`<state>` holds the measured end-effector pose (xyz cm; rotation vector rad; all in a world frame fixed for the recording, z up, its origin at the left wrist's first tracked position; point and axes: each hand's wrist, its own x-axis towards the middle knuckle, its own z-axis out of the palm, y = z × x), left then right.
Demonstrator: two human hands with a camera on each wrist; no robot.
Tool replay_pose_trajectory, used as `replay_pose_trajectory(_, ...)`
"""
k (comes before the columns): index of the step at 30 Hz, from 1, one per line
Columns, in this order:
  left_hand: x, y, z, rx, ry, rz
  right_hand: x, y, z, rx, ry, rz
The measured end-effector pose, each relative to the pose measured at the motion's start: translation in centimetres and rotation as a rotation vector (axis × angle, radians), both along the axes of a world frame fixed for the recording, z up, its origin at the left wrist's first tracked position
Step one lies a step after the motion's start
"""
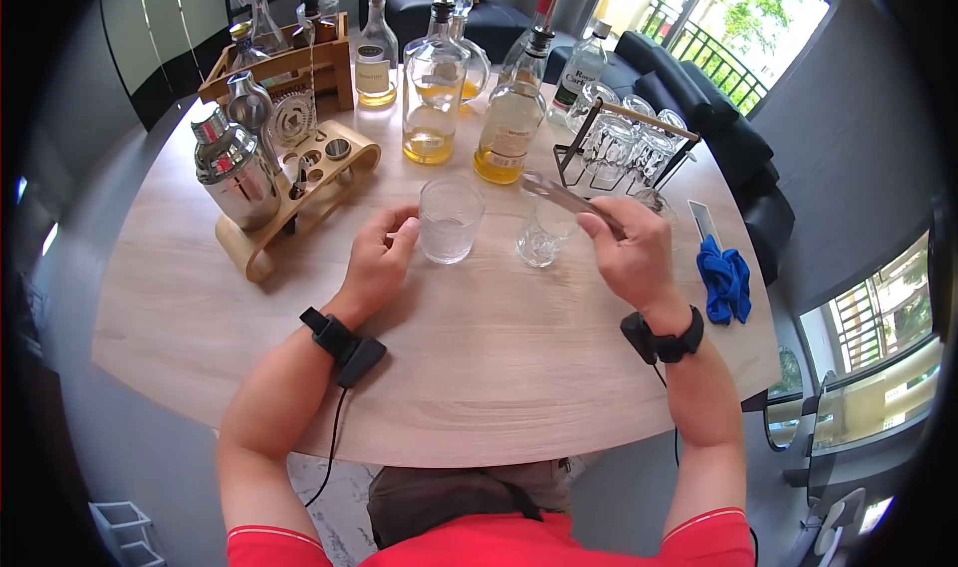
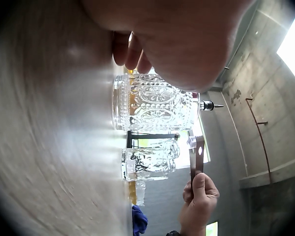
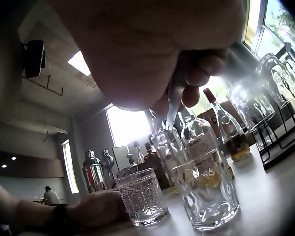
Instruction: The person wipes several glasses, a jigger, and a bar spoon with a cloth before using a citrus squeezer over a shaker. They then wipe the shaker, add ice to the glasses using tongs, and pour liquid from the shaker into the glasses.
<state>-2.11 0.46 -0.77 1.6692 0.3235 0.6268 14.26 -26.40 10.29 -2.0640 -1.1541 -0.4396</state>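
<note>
My right hand grips metal tongs, held over a smaller clear glass that stands on the table. In the left wrist view a small clear piece, like ice, shows at the tongs' tip. My left hand rests on the table beside an embossed glass tumbler, its loosely bent fingers right at the glass's left side and not wrapped round it. The patterned wall of this tumbler fills the middle of the left wrist view. Both glasses stand upright, side by side.
Behind the glasses stand a decanter and a bottle of amber liquid. A metal shaker sits on a wooden stand at left. At right are a wire rack with upturned glasses and a blue cloth.
</note>
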Motion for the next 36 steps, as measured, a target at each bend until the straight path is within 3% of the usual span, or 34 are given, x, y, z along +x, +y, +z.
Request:
replay_pose_trajectory(7,-0.2,0.1,0.0,0.039,0.02,0.016,-2.5,5.3,-0.1,-0.088,-0.052,0.136)
replay_pose_trajectory(16,0.1,0.1,-0.5,0.061,-0.003,0.012,-1.2,2.8,-0.1,-0.059,-0.063,0.103)
replay_pose_trajectory(21,0.1,-0.1,-0.2,0.036,-0.011,0.006,3.3,-4.7,-0.5,-0.073,0.054,-0.215)
replay_pose_trajectory(26,0.2,0.2,-0.7,0.039,-0.006,0.003,7.2,-11.4,-1.8,-0.211,-0.019,-0.497)
replay_pose_trajectory(36,0.2,0.5,-0.8,0.011,-0.015,-0.008,9.9,-10.9,-3.4,-0.467,-0.09,-0.679)
